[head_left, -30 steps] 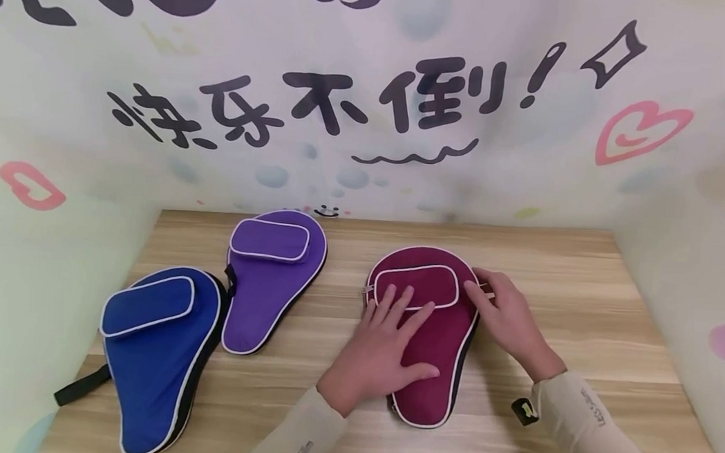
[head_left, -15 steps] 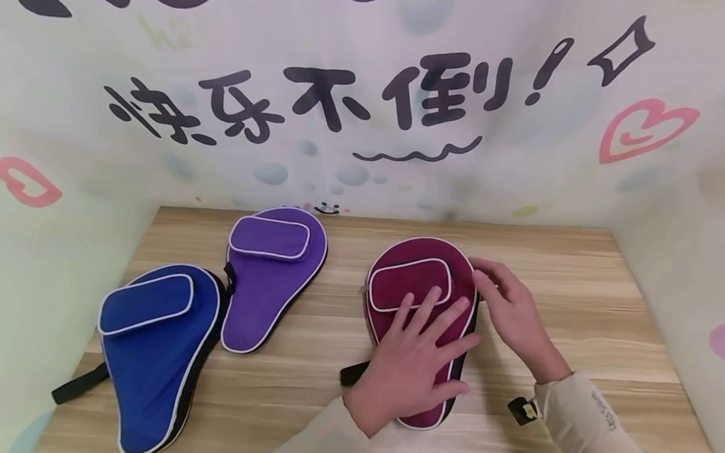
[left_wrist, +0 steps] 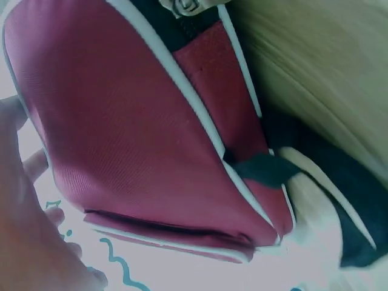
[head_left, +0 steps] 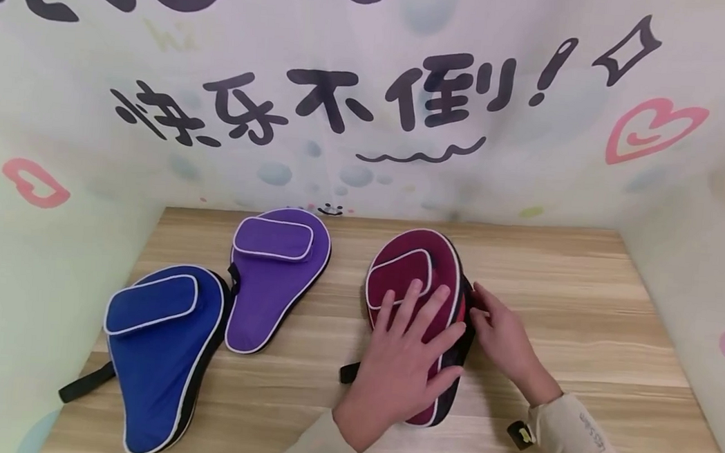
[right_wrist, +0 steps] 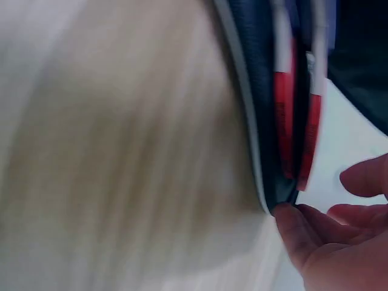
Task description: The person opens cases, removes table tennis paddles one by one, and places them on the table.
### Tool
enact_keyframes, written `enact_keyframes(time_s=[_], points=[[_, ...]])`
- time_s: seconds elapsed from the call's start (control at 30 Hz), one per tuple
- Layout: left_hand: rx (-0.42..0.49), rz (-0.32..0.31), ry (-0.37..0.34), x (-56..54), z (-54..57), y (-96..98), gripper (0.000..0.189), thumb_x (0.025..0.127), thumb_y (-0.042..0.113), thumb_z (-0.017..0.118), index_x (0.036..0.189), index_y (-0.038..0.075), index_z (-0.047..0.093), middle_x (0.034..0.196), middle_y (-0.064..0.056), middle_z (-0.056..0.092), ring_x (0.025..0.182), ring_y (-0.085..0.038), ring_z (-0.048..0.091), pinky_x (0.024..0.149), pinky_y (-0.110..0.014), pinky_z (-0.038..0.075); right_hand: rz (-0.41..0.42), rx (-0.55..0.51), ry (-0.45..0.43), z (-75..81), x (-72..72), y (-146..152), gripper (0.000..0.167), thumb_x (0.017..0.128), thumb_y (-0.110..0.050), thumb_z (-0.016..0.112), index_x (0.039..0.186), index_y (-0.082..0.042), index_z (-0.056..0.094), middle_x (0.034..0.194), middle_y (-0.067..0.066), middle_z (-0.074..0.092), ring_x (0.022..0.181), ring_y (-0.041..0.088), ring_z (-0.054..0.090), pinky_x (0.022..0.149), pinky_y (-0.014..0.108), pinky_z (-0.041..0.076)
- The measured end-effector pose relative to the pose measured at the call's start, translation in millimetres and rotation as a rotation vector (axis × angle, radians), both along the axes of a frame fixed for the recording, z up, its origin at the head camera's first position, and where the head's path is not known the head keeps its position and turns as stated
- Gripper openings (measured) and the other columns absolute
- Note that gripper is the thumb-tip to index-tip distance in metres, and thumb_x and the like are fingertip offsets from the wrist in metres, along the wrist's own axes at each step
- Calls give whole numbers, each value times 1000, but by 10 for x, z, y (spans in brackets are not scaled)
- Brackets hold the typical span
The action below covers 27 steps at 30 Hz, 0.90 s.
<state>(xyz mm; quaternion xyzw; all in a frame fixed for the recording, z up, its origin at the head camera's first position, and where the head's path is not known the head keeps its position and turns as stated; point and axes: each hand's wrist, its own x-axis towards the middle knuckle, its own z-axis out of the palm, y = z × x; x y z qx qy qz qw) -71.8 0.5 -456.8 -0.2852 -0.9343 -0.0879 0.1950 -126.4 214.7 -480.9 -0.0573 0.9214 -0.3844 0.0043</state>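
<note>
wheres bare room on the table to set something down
A broad bare patch of tabletop lies between the right hand and right wall; a narrower strip separates the purple case from the maroon case. Crowded: where the blue case nears the purple one.

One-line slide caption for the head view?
Left hand spread over a maroon paddle-shaped case, right hand at its edge; a purple case and a blue case lie to the left.

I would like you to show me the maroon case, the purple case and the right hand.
Maroon case (left_wrist: pixel 121 121), left wrist view: its broad front panel.
Purple case (head_left: pixel 265 286), head view: middle of its front.
Right hand (head_left: pixel 506 340), head view: back of the hand.
</note>
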Motion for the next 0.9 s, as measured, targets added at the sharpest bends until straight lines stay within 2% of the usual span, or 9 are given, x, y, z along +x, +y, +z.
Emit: enact_keyframes(time_s=[0.17, 0.23, 0.3, 0.4, 0.5, 0.63, 0.7, 0.8, 0.9], points=[[165, 86, 59, 170, 3, -226, 46, 99, 54, 46, 139, 33, 56, 169, -7, 28, 157, -38, 25, 119, -63, 32, 41, 0, 25, -116, 45, -12, 51, 99, 0, 57, 146, 14, 44, 142, 34, 56, 115, 44, 68, 92, 51, 58], [224, 121, 78, 239, -7, -314, 46, 102, 51, 40, 138, 28, 56, 167, -9, 31, 154, -40, 28, 118, -63, 31, 44, 3, 8, -128, 49, -3, 51, 99, 0, 57, 147, 14, 43, 145, 34, 53, 115, 45, 69, 92, 50, 58], [259, 156, 97, 294, -3, -392, 47, 104, 48, 36, 136, 20, 57, 166, -11, 33, 152, -43, 31, 122, -62, 26, 47, 9, -6, -133, 46, 9, 52, 100, -1, 56, 148, 13, 42, 146, 34, 52, 116, 44, 68, 93, 49, 58], [257, 238, 94, 378, 30, -505, 50, 105, 42, 34, 136, 8, 56, 168, -14, 30, 154, -43, 28, 129, -56, 9, 53, 19, -18, -133, 41, 24, 53, 100, -3, 56, 149, 12, 42, 147, 33, 52, 116, 43, 69, 93, 49, 58], [184, 329, 55, 461, 100, -597, 53, 100, 33, 40, 139, -1, 52, 170, -15, 22, 157, -40, 21, 131, -54, 1, 57, 22, -18, -139, 46, 29, 53, 101, -4, 57, 149, 11, 42, 147, 33, 52, 115, 43, 69, 92, 49, 58], [30, 415, -21, 547, 205, -655, 66, 91, 28, 54, 147, -5, 47, 172, -18, 14, 159, -41, 17, 126, -59, 18, 56, 24, -1, -163, 50, 16, 53, 100, -3, 58, 148, 12, 43, 146, 33, 52, 114, 43, 70, 91, 49, 59], [-48, 458, -75, 578, 242, -667, 70, 91, 27, 59, 150, -6, 42, 171, -21, 12, 159, -41, 16, 123, -59, 25, 55, 28, 5, -177, 49, 9, 52, 99, -3, 59, 147, 12, 44, 145, 33, 53, 113, 44, 70, 91, 49, 59], [-155, 494, -169, 564, 260, -685, 76, 92, 30, 68, 154, -3, 39, 171, -21, 12, 160, -37, 13, 126, -55, 26, 52, 32, 12, -185, 52, 1, 52, 99, -4, 59, 146, 12, 45, 145, 33, 53, 113, 44, 70, 92, 49, 59], [-207, 473, -253, 458, 214, -698, 84, 89, 40, 76, 156, 6, 39, 171, -18, 16, 161, -35, 12, 128, -54, 23, 43, 44, 13, -181, 60, 7, 52, 99, -4, 59, 146, 12, 46, 144, 33, 53, 113, 44, 70, 92, 49, 59]])
